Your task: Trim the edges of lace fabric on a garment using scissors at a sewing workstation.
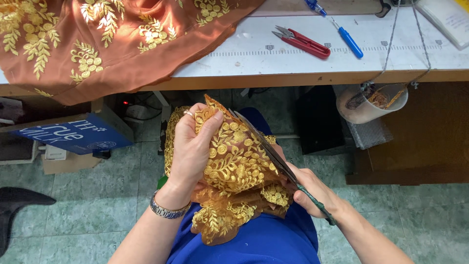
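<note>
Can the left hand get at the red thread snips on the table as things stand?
Probably not yet: the left hand is gripping the gold-embroidered fabric over the lap; the red thread snips lie uncovered on the table.

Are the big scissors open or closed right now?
Open. The scissors in the right hand show two blades parted near the tips, at the edge of the gold-embroidered fabric that the left hand holds up.

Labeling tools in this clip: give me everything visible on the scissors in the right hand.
The scissors are long, with dark grey metal blades and green handles. They slant from upper left down to lower right. The right hand closes around the handles. The blades lie against the brown gold-embroidered fabric, which the left hand holds up. Whether the blades are parted is unclear.
</note>
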